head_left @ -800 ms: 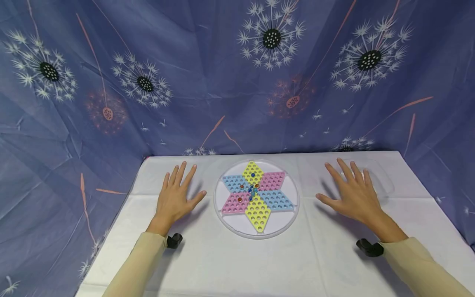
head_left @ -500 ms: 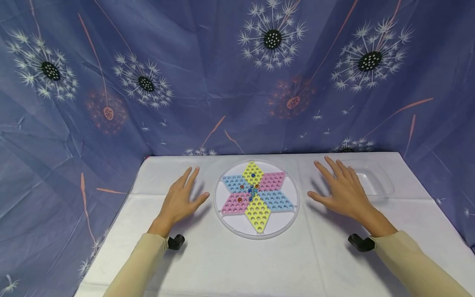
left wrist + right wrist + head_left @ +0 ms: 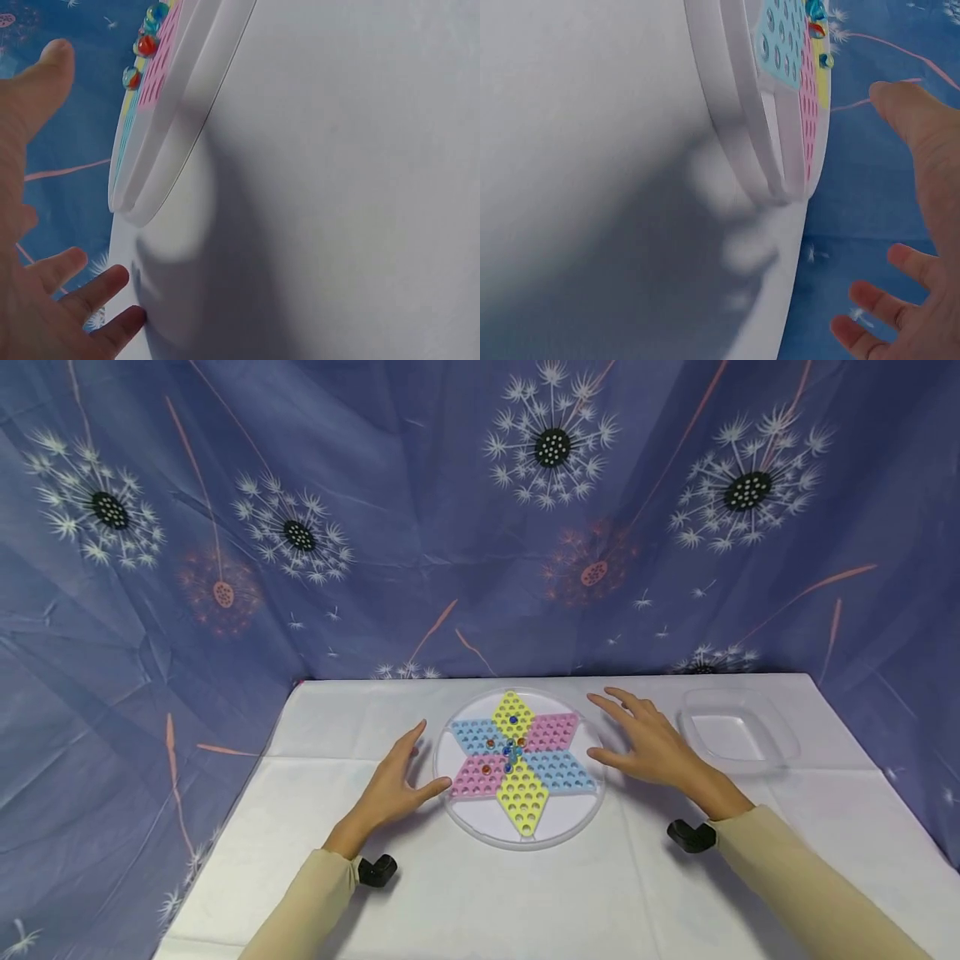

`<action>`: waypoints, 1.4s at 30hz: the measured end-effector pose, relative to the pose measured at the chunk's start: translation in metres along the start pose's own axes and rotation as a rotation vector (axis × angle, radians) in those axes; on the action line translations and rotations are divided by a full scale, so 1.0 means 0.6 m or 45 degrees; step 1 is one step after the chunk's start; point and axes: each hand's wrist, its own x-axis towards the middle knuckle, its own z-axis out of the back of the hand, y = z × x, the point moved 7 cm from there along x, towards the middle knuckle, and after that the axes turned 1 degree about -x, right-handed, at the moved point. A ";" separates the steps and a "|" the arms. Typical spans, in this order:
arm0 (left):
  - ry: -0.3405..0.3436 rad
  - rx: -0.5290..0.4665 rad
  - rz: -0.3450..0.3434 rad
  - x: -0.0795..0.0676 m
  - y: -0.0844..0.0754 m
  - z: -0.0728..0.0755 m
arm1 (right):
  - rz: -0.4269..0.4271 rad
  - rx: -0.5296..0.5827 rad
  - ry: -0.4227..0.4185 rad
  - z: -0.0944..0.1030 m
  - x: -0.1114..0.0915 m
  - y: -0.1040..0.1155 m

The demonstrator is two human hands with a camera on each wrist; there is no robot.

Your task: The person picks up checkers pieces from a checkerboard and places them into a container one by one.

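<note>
A round white Chinese checkers board (image 3: 558, 822) with a yellow, pink and blue star lies between my hands. Several glass marbles (image 3: 513, 750) cluster at its centre, and a blue marble (image 3: 513, 720) sits in the far yellow point. Two reddish marbles (image 3: 486, 770) lie on the left side. My left hand (image 3: 392, 789) is spread at the board's left, its thumb overlapping the edge in the head view. On the other side, my right hand (image 3: 651, 747) hovers with loosely bent fingers, fingertips over the right rim. Both hands hold nothing; their shadows fall on the cloth.
A clear plastic container (image 3: 726, 737) stands on the white tablecloth (image 3: 555, 902) at the right, beyond my right hand. Behind the table hangs a blue dandelion-print cloth (image 3: 420, 485), which also covers the left side. Black wrist cameras (image 3: 377, 871) stick out at both sleeves.
Both hands have moved inward to the board from either side, turning their palms toward each other. The clear container is now uncovered by the right hand. Board and marbles stay put.
</note>
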 end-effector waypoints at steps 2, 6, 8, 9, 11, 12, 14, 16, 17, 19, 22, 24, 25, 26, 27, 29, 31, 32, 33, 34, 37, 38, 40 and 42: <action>0.019 -0.020 0.017 -0.002 -0.001 -0.005 | -0.006 0.055 0.028 -0.008 0.007 0.005; 0.056 -0.073 0.056 -0.006 0.002 -0.014 | -0.017 0.154 0.073 -0.023 0.024 0.017; 0.072 -0.095 0.073 -0.008 0.005 -0.018 | -0.018 0.202 0.106 -0.031 0.034 0.023; 0.083 -0.105 0.083 -0.009 0.007 -0.021 | -0.015 0.233 0.122 -0.035 0.038 0.027; 0.103 -0.113 0.094 -0.011 0.009 -0.027 | -0.011 0.290 0.155 -0.043 0.046 0.035; 0.112 -0.118 0.100 -0.011 0.010 -0.030 | -0.006 0.313 0.170 -0.047 0.051 0.038; 0.122 -0.124 0.098 -0.012 0.011 -0.035 | 0.013 0.364 0.190 -0.055 0.059 0.046; 0.134 -0.117 0.114 -0.012 0.013 -0.040 | 0.035 0.403 0.209 -0.063 0.067 0.053; 0.137 -0.114 0.116 -0.013 0.013 -0.041 | 0.047 0.417 0.218 -0.068 0.071 0.057; 0.144 -0.103 0.122 -0.013 0.014 -0.044 | 0.070 0.440 0.235 -0.076 0.079 0.063; 0.150 -0.094 0.139 -0.015 0.014 -0.046 | 0.084 0.445 0.252 -0.088 0.087 0.070; 0.153 -0.086 0.148 -0.014 0.014 -0.047 | 0.070 0.452 0.257 -0.094 0.091 0.072; 0.152 -0.086 0.150 -0.014 0.014 -0.047 | 0.060 0.451 0.258 -0.097 0.093 0.073; 0.151 -0.085 0.153 -0.014 0.013 -0.047 | 0.048 0.458 0.258 -0.099 0.094 0.073; 0.152 -0.081 0.155 -0.013 0.013 -0.047 | 0.036 0.466 0.258 -0.102 0.095 0.073; 0.156 -0.072 0.159 -0.013 0.012 -0.047 | 0.016 0.467 0.256 -0.107 0.098 0.074; 0.154 -0.066 0.154 -0.013 0.011 -0.047 | 0.008 0.465 0.250 -0.111 0.100 0.076; 0.155 -0.062 0.150 -0.013 0.011 -0.047 | 0.004 0.464 0.247 -0.112 0.101 0.077; 0.154 -0.059 0.145 -0.013 0.011 -0.047 | 0.004 0.461 0.242 -0.114 0.102 0.077; 0.152 -0.054 0.139 -0.013 0.011 -0.047 | 0.000 0.458 0.240 -0.114 0.103 0.078; 0.146 -0.046 0.125 -0.013 0.011 -0.047 | 0.004 0.440 0.226 -0.120 0.106 0.079; 0.145 -0.044 0.125 -0.013 0.011 -0.047 | 0.007 0.429 0.222 -0.121 0.107 0.080; 0.141 -0.039 0.129 -0.014 0.012 -0.048 | 0.011 0.404 0.216 -0.125 0.109 0.082; 0.143 -0.035 0.134 -0.015 0.013 -0.048 | 0.005 0.389 0.214 -0.127 0.111 0.084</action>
